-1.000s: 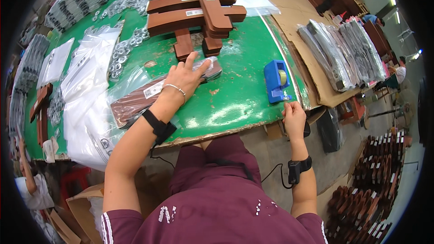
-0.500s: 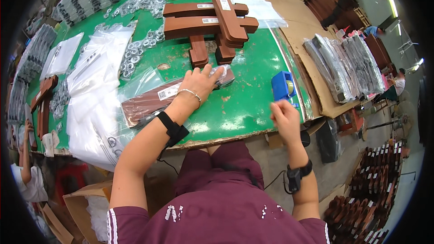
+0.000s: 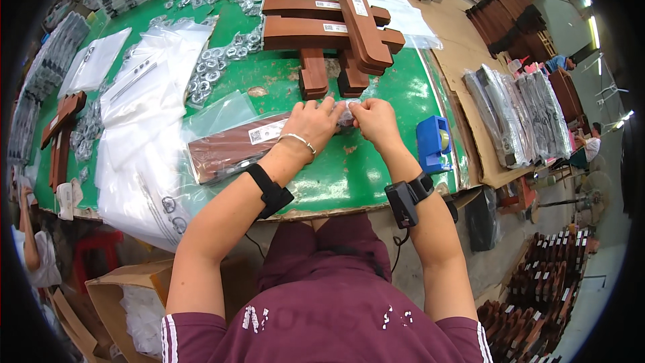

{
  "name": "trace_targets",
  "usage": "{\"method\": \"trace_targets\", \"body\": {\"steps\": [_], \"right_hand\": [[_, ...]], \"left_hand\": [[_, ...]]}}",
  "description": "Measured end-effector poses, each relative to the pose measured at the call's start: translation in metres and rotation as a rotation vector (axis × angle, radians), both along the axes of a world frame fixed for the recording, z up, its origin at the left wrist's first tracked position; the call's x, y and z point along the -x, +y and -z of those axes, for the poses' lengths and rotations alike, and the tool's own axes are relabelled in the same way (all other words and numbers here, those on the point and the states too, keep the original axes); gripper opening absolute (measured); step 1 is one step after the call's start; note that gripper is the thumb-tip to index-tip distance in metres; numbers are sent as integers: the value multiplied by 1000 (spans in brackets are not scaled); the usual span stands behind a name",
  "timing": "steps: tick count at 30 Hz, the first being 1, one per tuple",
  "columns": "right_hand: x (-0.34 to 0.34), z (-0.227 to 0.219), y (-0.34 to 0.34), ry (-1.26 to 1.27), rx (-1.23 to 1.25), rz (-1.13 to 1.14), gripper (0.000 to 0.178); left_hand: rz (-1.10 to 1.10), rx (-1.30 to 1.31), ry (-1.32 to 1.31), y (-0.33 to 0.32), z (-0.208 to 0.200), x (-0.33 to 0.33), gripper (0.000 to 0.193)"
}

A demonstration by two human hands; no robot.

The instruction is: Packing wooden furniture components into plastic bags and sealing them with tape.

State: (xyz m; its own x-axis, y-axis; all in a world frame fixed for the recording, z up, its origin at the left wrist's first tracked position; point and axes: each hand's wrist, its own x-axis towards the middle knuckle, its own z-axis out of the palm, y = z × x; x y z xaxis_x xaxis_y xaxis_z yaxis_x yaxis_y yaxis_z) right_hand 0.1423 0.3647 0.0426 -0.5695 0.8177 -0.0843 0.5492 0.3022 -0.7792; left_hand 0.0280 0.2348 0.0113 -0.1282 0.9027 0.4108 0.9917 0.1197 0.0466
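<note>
A reddish-brown wooden piece (image 3: 225, 151) lies in a clear plastic bag on the green tabletop, with a white label showing through. My left hand (image 3: 312, 124) is bent over its right end, fingers gripping the gathered plastic (image 3: 346, 115) there. Against that same end, my right hand (image 3: 377, 123) has thumb and fingers pinched together. Whatever lies in the pinch is too small to make out. A blue tape dispenser (image 3: 433, 144) stands to the right of my right hand. Just beyond my hands are stacked brown wooden pieces (image 3: 302, 32), some laid across others.
Flat clear bags (image 3: 138, 141) overlap the table's left front edge. Small bagged metal rings (image 3: 205, 77) are scattered behind them. Wrapped grey bundles (image 3: 514, 117) rest on cardboard (image 3: 470, 81) at the right. An open carton (image 3: 127, 279) sits on the floor, lower left. Other people are at both sides.
My right hand has moved from beside the tape dispenser leftward and away from me to the bag's end, next to my left hand. My left hand stays on the bagged piece.
</note>
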Motion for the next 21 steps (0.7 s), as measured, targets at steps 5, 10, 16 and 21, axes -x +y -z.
{"method": "trace_targets", "body": {"steps": [5,10,16,21], "right_hand": [[3,-6,1,-145,-108,-74,34],[2,-25,8,-303,150,-88,39],[-9,-15,-5,-27,354,57,28],[-21,-12,-16,151,418,145,25]], "left_hand": [[18,-47,27,2,2,1,53],[9,-12,-15,1,-3,0,40],[7,-8,13,2,-5,-3,40],[-8,18,-17,0,-6,-1,40]]}}
